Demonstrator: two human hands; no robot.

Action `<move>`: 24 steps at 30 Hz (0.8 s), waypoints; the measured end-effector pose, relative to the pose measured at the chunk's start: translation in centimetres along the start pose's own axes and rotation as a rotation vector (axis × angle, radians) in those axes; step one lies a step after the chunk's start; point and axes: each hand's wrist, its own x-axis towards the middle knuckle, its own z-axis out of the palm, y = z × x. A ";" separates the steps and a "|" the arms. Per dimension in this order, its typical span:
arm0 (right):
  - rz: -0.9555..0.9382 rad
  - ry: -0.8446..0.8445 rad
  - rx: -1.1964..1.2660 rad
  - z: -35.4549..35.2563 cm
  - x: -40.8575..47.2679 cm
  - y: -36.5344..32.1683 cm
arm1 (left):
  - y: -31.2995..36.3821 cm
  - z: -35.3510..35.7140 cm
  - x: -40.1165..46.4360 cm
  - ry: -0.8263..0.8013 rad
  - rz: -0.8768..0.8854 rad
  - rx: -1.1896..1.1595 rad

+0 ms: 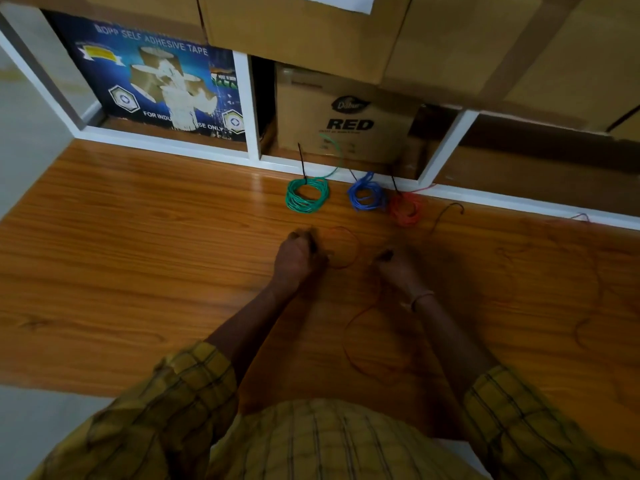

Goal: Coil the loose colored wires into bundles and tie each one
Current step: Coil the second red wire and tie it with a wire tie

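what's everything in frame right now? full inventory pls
green wire bundle: 1, green, coiled with a black tie, far edge of the table
blue wire bundle: 1, blue, coiled, right of the green one
red wire bundle: 1, red-orange, coiled with a black tie, right of the blue one
loose wire: 1, orange-red, one loop between the hands, the rest trailing toward the person
table: 1, orange-brown wood grain
tape box: 1, dark blue, printed, left shelf bay
RED box: 1, brown cardboard, middle bay
upper boxes: several, brown cardboard, on top
left hand: closed grip on the loop
right hand: closed grip on the wire
sleeves: 2, yellow check
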 end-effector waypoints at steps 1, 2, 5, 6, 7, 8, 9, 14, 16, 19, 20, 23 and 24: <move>-0.012 -0.010 -0.045 0.3 -0.6 0.1 | 0.2 0.5 -0.1 0.002 0.011 0.041; -0.026 0.002 -0.086 0.5 -1.3 0.0 | 0.3 0.8 -0.2 0.006 0.015 0.077; -0.050 0.109 -0.140 0.6 -3.1 -0.6 | 0.4 1.6 -0.2 0.029 0.058 0.197; -0.036 0.131 -0.094 0.6 -3.1 -0.4 | 0.6 1.6 -0.3 0.032 0.064 0.218; -0.017 0.138 -0.008 0.4 -3.3 -0.5 | 0.5 1.6 -0.4 0.031 0.070 0.221; 0.009 0.137 0.101 0.2 -3.3 -0.4 | 0.5 1.6 -0.6 0.029 0.079 0.217; 0.031 0.122 0.218 -0.1 -3.4 -0.4 | 0.4 1.4 -1.0 0.044 0.080 0.192; 0.095 0.001 0.641 -2.7 -4.2 -1.3 | 0.2 1.6 -1.9 0.144 0.008 0.047; 0.094 -0.030 0.649 -4.3 -4.5 -1.8 | 0.6 1.5 -1.8 0.149 0.031 0.055; 0.122 0.021 0.644 -6.2 -4.1 -1.7 | 0.6 1.1 -2.0 0.119 0.097 -0.066; 0.130 0.053 0.629 -6.6 -3.8 -1.5 | 0.9 0.8 -2.5 0.077 0.076 -0.208; 0.113 0.146 0.593 -7.3 -3.6 -1.1 | 1.7 -0.1 -3.5 -0.031 0.007 -0.659; 0.092 0.173 0.550 -7.3 -3.6 -1.0 | 2.2 -0.6 -3.9 -0.052 0.010 -0.783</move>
